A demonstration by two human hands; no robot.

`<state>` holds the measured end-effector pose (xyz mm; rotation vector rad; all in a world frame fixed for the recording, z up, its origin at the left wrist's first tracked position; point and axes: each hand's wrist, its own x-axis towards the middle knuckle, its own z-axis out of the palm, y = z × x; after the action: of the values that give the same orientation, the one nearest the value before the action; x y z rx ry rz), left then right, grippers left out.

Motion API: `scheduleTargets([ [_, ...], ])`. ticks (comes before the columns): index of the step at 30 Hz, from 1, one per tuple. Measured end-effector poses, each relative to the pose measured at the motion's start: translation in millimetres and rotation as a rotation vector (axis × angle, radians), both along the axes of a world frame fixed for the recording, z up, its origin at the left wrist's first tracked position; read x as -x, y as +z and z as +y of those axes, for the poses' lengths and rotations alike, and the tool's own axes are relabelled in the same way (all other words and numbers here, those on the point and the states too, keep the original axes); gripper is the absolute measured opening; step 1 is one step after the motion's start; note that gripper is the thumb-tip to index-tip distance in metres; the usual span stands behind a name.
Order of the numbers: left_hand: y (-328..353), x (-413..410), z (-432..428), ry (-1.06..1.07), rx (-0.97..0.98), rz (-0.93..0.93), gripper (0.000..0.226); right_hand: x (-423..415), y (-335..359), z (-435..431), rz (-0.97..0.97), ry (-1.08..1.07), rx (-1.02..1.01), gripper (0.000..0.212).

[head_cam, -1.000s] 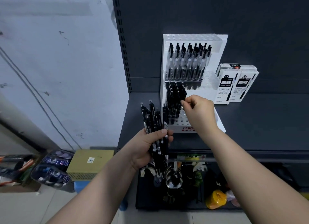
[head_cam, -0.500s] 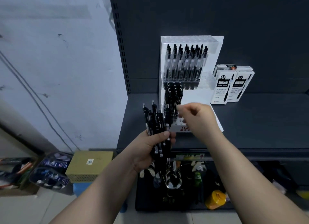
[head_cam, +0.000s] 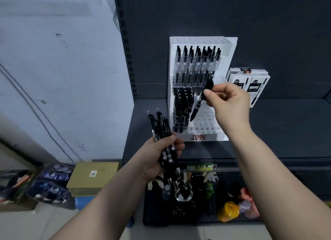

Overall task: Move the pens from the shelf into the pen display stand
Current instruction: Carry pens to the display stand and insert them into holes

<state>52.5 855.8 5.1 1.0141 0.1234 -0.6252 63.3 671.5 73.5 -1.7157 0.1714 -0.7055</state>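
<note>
A white tiered pen display stand (head_cam: 206, 128) stands on the dark shelf (head_cam: 277, 132). Its upper tier holds several clear pens, and the left side of its lower tier holds several black pens (head_cam: 181, 110). My left hand (head_cam: 159, 155) grips a bundle of black pens (head_cam: 162, 130) upright, in front of the stand's left corner. My right hand (head_cam: 227, 101) pinches the top of a single black pen (head_cam: 198, 105). That pen hangs tilted, tip down, over the empty holes of the lower tier, right of the pens standing there.
Two white pen boxes (head_cam: 250, 83) lean on the shelf's back panel right of the stand. Below the shelf hang spoons and small goods, with a yellow lidded jar (head_cam: 228, 212). A cardboard box (head_cam: 93, 177) and packaged items sit on the floor at left.
My right hand drew back from the stand to the bundle in my left hand, took one black pen and now carries it up over the lower tier. The left hand stayed nearly still.
</note>
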Motion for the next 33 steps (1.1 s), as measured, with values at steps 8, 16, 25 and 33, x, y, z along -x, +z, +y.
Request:
scheduleTargets([
  [8, -3, -2, 2, -0.025, -0.065, 0.012, 0.015, -12, -45, 12, 0.172, -0.016, 0.211, 0.010],
  [16, 3, -1, -1, 0.006, -0.018, -0.007, 0.003, -5, -53, 18, 0.216, -0.092, 0.189, 0.005],
  [25, 2, 7, -13, -0.164, -0.042, -0.197, 0.023, 36, -33, 30, 0.443, 0.356, -0.091, 0.015],
  [33, -4, 8, -19, -0.114, -0.015, -0.130, 0.024, 36, -33, 22, 0.450, 0.366, -0.249, 0.013],
])
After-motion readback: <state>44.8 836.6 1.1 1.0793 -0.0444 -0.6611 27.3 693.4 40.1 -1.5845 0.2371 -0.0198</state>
